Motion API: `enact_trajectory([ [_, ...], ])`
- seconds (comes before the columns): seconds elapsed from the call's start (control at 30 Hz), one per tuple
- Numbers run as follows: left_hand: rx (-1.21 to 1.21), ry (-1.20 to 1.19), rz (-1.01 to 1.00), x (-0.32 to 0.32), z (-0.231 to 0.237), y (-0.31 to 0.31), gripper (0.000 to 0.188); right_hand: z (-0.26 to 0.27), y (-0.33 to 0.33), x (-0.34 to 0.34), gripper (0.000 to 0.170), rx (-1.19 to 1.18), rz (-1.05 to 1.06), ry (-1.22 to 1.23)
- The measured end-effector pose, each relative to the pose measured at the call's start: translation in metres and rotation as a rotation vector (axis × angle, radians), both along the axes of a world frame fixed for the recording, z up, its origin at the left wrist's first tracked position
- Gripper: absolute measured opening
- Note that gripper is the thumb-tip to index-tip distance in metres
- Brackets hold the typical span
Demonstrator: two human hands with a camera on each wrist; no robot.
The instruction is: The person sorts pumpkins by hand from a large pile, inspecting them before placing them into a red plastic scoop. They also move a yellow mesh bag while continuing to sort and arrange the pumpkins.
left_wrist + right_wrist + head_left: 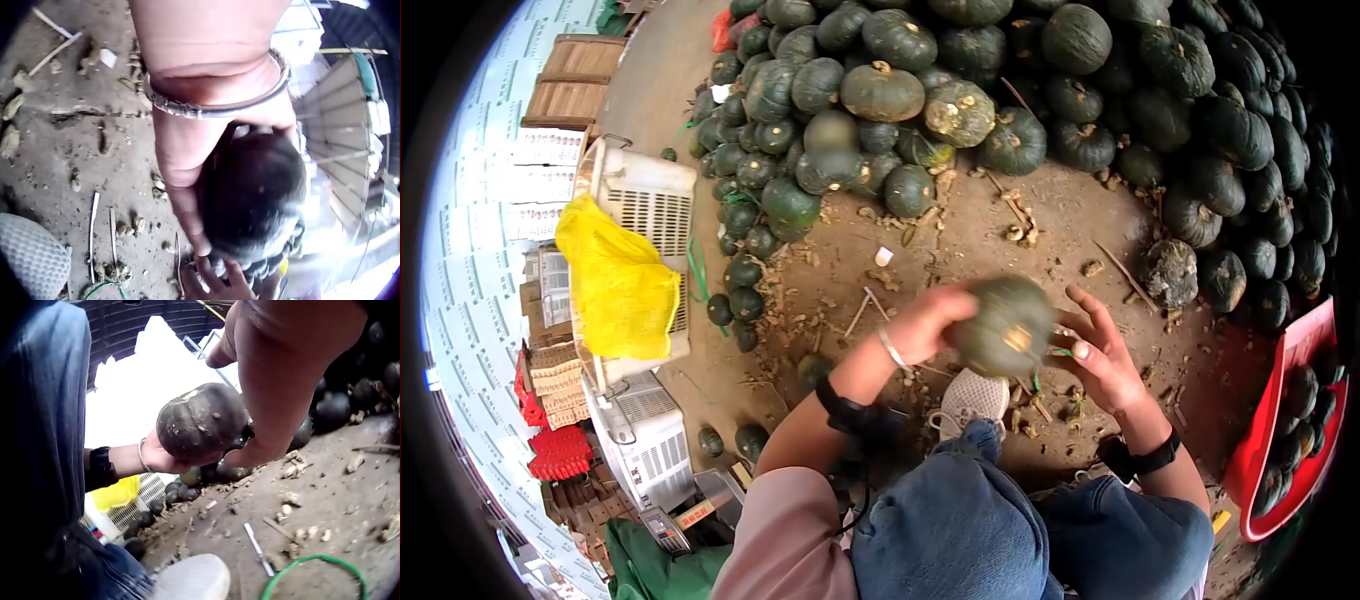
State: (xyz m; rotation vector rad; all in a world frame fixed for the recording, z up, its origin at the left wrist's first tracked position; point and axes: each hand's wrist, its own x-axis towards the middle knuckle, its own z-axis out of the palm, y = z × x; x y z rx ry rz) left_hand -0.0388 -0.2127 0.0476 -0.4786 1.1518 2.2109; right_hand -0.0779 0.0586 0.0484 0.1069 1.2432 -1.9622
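A round dark green pumpkin (1004, 328) is held up above the floor between the two hands. My left hand (932, 322) grips it from the left side, with fingers curled round it; in the left wrist view the thumb side of that hand (187, 187) lies along the pumpkin (253, 194). My right hand (1103, 355) is at the pumpkin's right side, fingers spread and slightly bent. The right wrist view shows the pumpkin (201, 422) resting on the left palm (161, 456), the right hand (269, 394) beside it; whether it touches is unclear.
A large heap of pumpkins (900, 40) covers the back and right. Stem pieces litter the floor (830, 260). On the left stand a white crate (645, 190) with a yellow mesh bag (615, 285). A red container (1250, 480) with pumpkins is at the right; a shoe (972, 400) is below the hands.
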Motion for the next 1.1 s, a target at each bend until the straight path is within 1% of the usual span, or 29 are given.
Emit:
enact_trajectory([
  [0.07,-0.706,0.335,-0.346,-0.009,0.008,-0.007,0.056,-0.009,-0.001,0.002,0.073,-0.056,0.077,-0.056],
  [0.1,-1.230,0.642,-0.156,-0.014,0.012,-0.018,0.049,-0.017,0.012,0.004,0.072,-0.084,0.082,-0.146],
  [0.13,-1.488,0.424,0.046,-0.026,0.017,-0.042,0.046,-0.024,0.027,0.013,0.070,-0.089,0.040,-0.197],
  [0.17,-1.906,0.685,0.244,-0.034,0.003,-0.087,0.052,-0.024,0.044,0.021,0.070,-0.063,-0.025,-0.180],
  [0.2,-2.084,0.457,0.339,-0.034,-0.013,-0.136,0.067,-0.029,0.070,0.030,0.073,-0.018,-0.092,-0.195],
  [0.23,-2.116,0.181,0.398,-0.035,-0.018,-0.171,0.082,-0.040,0.108,0.042,0.077,-0.029,-0.163,-0.302],
  [0.27,-2.043,-0.021,0.446,-0.036,-0.023,-0.196,0.090,-0.039,0.143,0.052,0.079,0.080,-0.460,-0.360],
  [0.3,-1.836,-0.083,0.460,-0.038,-0.024,-0.218,0.096,-0.026,0.174,0.048,0.075,-0.024,-0.540,-0.249],
  [0.37,-1.723,-0.058,0.510,-0.037,-0.033,-0.224,0.099,-0.007,0.248,0.048,0.058,-0.168,-0.729,-0.051],
  [0.4,-1.664,-0.045,0.537,-0.039,-0.034,-0.222,0.101,0.011,0.265,0.048,0.053,-0.435,-0.761,-0.021],
  [0.43,-1.681,0.012,0.566,-0.037,-0.039,-0.222,0.102,0.027,0.282,0.048,0.049,-0.709,-0.758,-0.010],
  [0.47,-1.477,-0.015,0.594,-0.036,-0.036,-0.216,0.100,0.033,0.298,0.052,0.046,-0.974,-0.764,0.015],
  [0.53,-1.075,-0.066,0.624,-0.026,-0.020,-0.197,0.097,0.006,0.375,0.083,0.045,-0.892,-1.012,0.041],
  [0.57,-0.824,-0.041,0.732,-0.016,-0.020,-0.181,0.089,-0.015,0.404,0.101,0.045,-0.763,-1.072,0.037],
  [0.6,-0.570,-0.022,0.828,-0.004,-0.023,-0.166,0.082,-0.026,0.412,0.111,0.045,-0.627,-1.123,0.025],
  [0.67,0.083,0.037,0.700,0.022,-0.037,-0.153,0.070,-0.016,0.356,0.091,0.045,-0.186,-1.050,-0.003],
  [0.7,0.247,0.153,0.553,0.024,-0.030,-0.134,0.065,0.010,0.285,0.064,0.042,0.070,-1.106,-0.089],
  [0.73,0.260,0.107,0.569,0.022,-0.031,-0.118,0.065,0.035,0.214,0.037,0.039,0.317,-1.133,-0.204],
  [0.77,0.274,0.066,0.583,0.017,-0.034,-0.103,0.065,0.018,0.215,0.032,0.032,0.070,-0.862,-0.200],
  [0.8,0.287,0.028,0.597,0.011,-0.035,-0.087,0.065,0.014,0.186,0.020,0.027,0.045,-0.721,-0.198],
  [0.83,0.209,0.058,0.530,0.002,-0.030,-0.070,0.060,0.014,0.158,0.009,0.026,0.154,-0.640,-0.173],
  [0.87,0.243,0.073,0.466,-0.008,-0.031,-0.051,0.057,0.017,0.134,0.004,0.030,0.219,-0.416,0.002],
  [0.9,0.294,0.032,0.307,-0.020,-0.021,-0.033,0.055,0.027,0.105,-0.005,0.037,0.209,-0.279,0.036],
  [0.93,0.247,0.035,0.219,-0.029,-0.011,-0.009,0.055,0.034,0.077,-0.011,0.044,0.193,-0.138,0.065],
  [0.97,0.135,0.059,0.126,-0.033,-0.004,0.013,0.053,0.038,0.051,-0.012,0.052,0.086,-0.086,0.003],
  [1.0,-0.068,0.104,0.012,-0.033,0.002,0.035,0.052,0.039,0.034,-0.012,0.061,-0.024,-0.030,-0.058],
  [1.03,-0.518,0.388,-0.312,-0.039,0.009,0.051,0.054,0.026,0.026,-0.007,0.064,-0.033,-0.023,-0.101],
  [1.07,-0.508,0.420,-0.434,-0.036,0.025,0.062,0.055,0.013,0.020,0.000,0.068,-0.038,-0.013,-0.141],
  [1.1,-0.859,0.624,-0.502,-0.036,0.027,0.055,0.055,0.008,0.031,0.005,0.070,0.011,-0.039,-0.166],
])
